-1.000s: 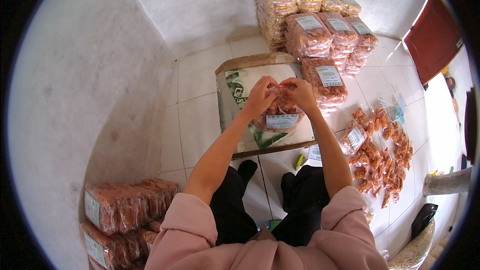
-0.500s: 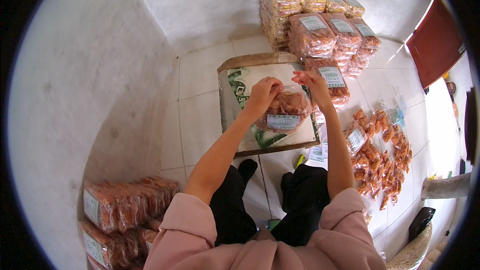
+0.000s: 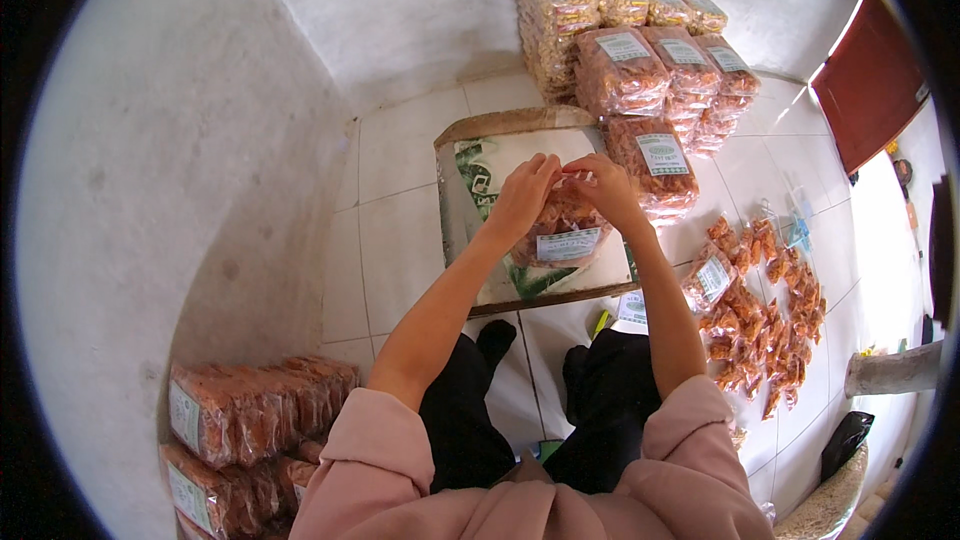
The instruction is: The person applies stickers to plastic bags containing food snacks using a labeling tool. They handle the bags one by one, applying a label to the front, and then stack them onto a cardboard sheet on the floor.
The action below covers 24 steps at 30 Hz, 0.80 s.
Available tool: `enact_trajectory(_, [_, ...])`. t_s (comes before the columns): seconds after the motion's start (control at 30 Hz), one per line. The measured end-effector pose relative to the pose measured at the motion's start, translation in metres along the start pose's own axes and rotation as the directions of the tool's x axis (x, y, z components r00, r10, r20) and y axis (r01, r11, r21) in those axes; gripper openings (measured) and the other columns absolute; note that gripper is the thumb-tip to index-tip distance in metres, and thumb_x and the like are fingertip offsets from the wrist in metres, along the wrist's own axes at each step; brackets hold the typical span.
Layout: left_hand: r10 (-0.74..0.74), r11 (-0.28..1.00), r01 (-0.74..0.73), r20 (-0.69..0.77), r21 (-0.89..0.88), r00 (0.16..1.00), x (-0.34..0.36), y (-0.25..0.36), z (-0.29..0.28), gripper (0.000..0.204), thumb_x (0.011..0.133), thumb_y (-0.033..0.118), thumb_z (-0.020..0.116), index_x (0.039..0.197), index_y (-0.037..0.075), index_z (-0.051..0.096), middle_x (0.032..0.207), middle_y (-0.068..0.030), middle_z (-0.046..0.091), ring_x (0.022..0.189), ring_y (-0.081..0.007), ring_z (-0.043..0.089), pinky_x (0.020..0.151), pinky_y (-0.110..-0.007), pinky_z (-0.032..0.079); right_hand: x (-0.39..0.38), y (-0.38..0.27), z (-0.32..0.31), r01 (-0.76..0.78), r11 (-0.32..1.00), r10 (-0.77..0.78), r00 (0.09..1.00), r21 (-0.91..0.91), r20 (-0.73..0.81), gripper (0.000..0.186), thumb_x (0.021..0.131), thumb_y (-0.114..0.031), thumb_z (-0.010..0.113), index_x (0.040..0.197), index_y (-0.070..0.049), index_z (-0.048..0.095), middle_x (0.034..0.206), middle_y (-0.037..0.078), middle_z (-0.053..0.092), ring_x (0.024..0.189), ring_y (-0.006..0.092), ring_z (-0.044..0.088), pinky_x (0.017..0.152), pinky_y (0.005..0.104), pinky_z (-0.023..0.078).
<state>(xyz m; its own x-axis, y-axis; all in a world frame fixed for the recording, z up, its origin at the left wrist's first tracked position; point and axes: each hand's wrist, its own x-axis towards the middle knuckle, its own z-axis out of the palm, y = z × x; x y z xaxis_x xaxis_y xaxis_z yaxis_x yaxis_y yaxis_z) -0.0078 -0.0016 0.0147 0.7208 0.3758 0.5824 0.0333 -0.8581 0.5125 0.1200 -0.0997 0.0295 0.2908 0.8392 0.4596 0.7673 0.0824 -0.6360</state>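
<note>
A clear plastic bag of reddish-brown snacks (image 3: 566,212) with a white and green label rests on a small table (image 3: 480,285) in front of me. My left hand (image 3: 528,190) pinches the bag's far edge from the left side. From the right, my right hand (image 3: 603,188) has its fingers closed on the same edge, close to the left fingertips. The label faces toward me. Both hands partly cover the bag's top edge.
Stacked snack packs (image 3: 665,155) stand right of the table, with paler packs (image 3: 560,0) behind. Small filled bags (image 3: 755,310) lie on the floor at right. More packs (image 3: 245,410) are piled at lower left against the wall. A red door (image 3: 870,80) is far right.
My right hand has moved left and down onto the bag's edge, joining the left hand. Its fingers were raised and apart from the left ones before.
</note>
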Motion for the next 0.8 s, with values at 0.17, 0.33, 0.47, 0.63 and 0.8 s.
enact_trajectory(0.17, [-0.145, 0.926, 0.157, 0.061, -0.342, 0.988, -0.001, -0.009, -0.006, 0.019, 0.071, 0.003, 0.061, 0.085, 0.003, 0.048, 0.077, -0.011, 0.055, 0.071, -0.0251, 0.056, 0.061, -0.033, 0.046, 0.0, -0.002, 0.004, 0.073, 0.997, -0.074, 0.997, -0.016, -0.021, 0.009, 0.07, -0.002, 0.058, 0.079, -0.002, 0.058, 0.077, 0.012, 0.053, 0.077, 0.0292, 0.052, 0.066, 0.0357, 0.044])
enact_trajectory(0.33, [-0.161, 0.918, 0.186, 0.098, -0.35, 0.982, 0.0, -0.012, -0.015, 0.017, 0.069, 0.003, 0.061, 0.083, 0.003, 0.052, 0.08, -0.0105, 0.058, 0.071, -0.0236, 0.058, 0.063, -0.03, 0.046, -0.001, -0.005, 0.006, 0.225, 0.966, -0.233, 0.971, -0.126, -0.048, 0.01, 0.069, -0.001, 0.058, 0.078, -0.002, 0.055, 0.076, 0.012, 0.05, 0.077, 0.0297, 0.051, 0.065, 0.0363, 0.044])
enact_trajectory(0.47, [-0.051, 0.984, 0.056, 0.037, -0.169, 0.998, 0.0, -0.008, -0.014, 0.017, 0.065, 0.002, 0.061, 0.078, 0.004, 0.051, 0.076, -0.0084, 0.052, 0.07, -0.0258, 0.056, 0.062, -0.033, 0.045, 0.0, -0.005, 0.001, 0.19, 0.978, -0.19, 0.982, -0.087, 0.019, 0.008, 0.068, -0.001, 0.058, 0.075, -0.003, 0.057, 0.077, 0.01, 0.051, 0.078, 0.0286, 0.051, 0.068, 0.036, 0.044])
enact_trajectory(0.63, [0.112, 0.994, -0.112, 0.017, 0.01, 0.994, -0.003, -0.013, -0.019, 0.018, 0.063, 0.001, 0.061, 0.075, 0.006, 0.049, 0.075, -0.0081, 0.046, 0.076, -0.0251, 0.051, 0.064, -0.035, 0.045, 0.009, 0.012, -0.014, -0.035, 0.998, 0.034, 0.999, 0.044, 0.02, 0.018, 0.073, -0.009, 0.06, 0.09, -0.005, 0.063, 0.094, 0.009, 0.059, 0.09, 0.0222, 0.055, 0.079, 0.0319, 0.042])
enact_trajectory(0.8, [0.183, 0.982, -0.183, 0.025, 0.037, 0.983, -0.002, -0.01, -0.019, 0.018, 0.063, 0.002, 0.062, 0.076, 0.006, 0.049, 0.076, -0.0075, 0.046, 0.075, -0.0251, 0.052, 0.063, -0.035, 0.045, 0.017, 0.02, -0.004, 0.032, 0.999, -0.027, 0.97, -0.015, 0.241, 0.019, 0.073, -0.015, 0.062, 0.09, -0.005, 0.063, 0.091, 0.01, 0.059, 0.087, 0.0236, 0.055, 0.077, 0.0324, 0.042])
